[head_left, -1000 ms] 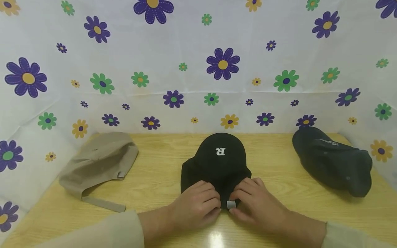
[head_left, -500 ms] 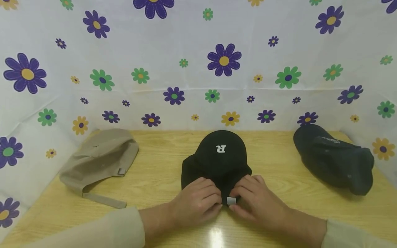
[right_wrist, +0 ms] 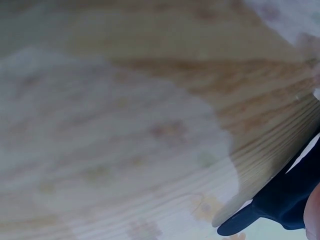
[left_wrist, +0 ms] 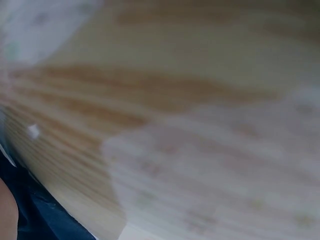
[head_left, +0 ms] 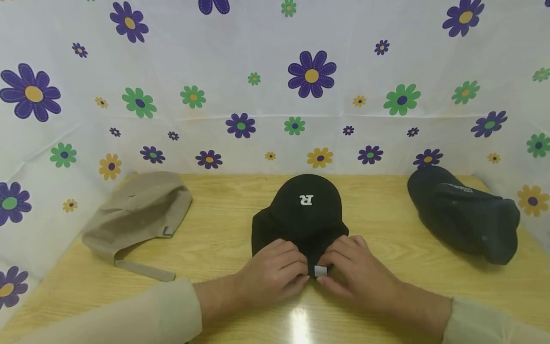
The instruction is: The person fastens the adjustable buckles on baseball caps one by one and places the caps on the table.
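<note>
A black baseball cap (head_left: 320, 217) with a white letter R lies at the middle of the table, its back strap and silver buckle (head_left: 320, 271) toward the person. My left hand (head_left: 275, 272) grips the cap's near edge just left of the buckle, fingers curled and thumb beneath. On the other side of the buckle, my right hand (head_left: 354, 274) pinches the same edge between fingers and thumb. The fingertips hide part of the strap. In the left wrist view only a dark corner of the cap (left_wrist: 40, 207) shows, and the right wrist view catches its dark side (right_wrist: 280, 200).
A tan cap (head_left: 139, 205) lies at the left with its strap hanging loose (head_left: 146, 270). At the right is a dark navy cap (head_left: 464, 220) on its side. Behind the wooden table (head_left: 223, 200) hangs a white cloth (head_left: 258, 38) printed with flowers.
The whole head view has shifted slightly, so things sit higher in it. Both hands keep their hold beside the buckle, and the caps stay in place.
</note>
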A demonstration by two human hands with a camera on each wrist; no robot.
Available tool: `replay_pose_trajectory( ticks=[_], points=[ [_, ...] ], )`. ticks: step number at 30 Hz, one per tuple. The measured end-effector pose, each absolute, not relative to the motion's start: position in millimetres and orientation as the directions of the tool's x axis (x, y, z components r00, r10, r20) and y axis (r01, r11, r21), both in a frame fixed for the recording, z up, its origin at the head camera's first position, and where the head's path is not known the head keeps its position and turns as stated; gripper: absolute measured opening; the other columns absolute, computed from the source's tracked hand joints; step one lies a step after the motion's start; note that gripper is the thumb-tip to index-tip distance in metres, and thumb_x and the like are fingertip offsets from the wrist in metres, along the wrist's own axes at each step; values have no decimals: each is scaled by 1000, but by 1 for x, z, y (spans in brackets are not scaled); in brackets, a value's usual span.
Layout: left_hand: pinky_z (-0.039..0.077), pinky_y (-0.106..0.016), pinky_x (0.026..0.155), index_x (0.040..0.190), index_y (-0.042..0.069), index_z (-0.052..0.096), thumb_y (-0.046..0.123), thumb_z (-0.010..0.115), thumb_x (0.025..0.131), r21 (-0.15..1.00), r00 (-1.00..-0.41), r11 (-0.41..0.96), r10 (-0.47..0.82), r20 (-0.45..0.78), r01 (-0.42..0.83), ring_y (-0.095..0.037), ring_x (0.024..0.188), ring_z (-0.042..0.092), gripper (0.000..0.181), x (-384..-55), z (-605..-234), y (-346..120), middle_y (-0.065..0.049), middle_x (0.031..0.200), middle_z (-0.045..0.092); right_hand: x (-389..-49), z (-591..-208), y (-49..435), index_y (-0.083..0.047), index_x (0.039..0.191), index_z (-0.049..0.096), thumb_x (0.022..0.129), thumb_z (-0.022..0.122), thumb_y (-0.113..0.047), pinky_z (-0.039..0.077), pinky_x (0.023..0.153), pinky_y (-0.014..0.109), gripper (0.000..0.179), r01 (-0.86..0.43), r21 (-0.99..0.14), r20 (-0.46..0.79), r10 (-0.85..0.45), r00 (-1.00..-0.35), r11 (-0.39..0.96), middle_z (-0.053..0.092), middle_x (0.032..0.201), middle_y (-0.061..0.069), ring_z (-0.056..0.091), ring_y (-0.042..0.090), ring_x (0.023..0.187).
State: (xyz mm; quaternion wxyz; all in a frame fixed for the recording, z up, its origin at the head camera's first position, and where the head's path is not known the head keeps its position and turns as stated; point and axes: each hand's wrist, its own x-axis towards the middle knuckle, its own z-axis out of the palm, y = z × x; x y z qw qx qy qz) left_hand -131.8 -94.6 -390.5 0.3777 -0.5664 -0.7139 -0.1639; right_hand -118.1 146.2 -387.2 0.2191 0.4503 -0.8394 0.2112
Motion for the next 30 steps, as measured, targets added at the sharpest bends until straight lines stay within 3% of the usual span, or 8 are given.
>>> replay_pose_trajectory(
  ticks=[4,10,15,30],
  points=[
    [48,-24,75,82,12,69,10,76,76,-193,-77,308,685,725,932,-12,80,61,9,-132,-391,-94,3,86,68,-119,-386,145,-18,96,67,95,65,-40,33,83,30,22,-858,-124,574,-669,-472,499,60,97,-11,51,10,94],
    [47,-24,75,83,12,69,11,77,77,-200,-73,309,686,724,930,-12,80,61,10,-132,-392,-92,4,86,68,-119,-386,144,-17,97,66,101,51,-46,35,84,34,33,-863,-65,599,-672,-435,501,60,97,-8,53,12,95],
    [47,-23,74,83,13,70,12,77,78,-189,-80,307,687,723,933,-12,80,61,9,-132,-393,-91,4,87,68,-119,-386,145,-17,98,65,100,54,-44,36,84,36,29,-874,-50,621,-670,-407,484,60,97,-8,53,12,95],
    [49,-24,75,86,12,71,14,80,78,-191,-83,302,704,705,934,-12,82,61,13,-132,-392,-93,3,89,69,-120,-388,143,-17,98,67,100,53,-43,36,84,35,30,-880,-67,619,-672,-406,470,62,97,-9,54,10,95]
  ],
)
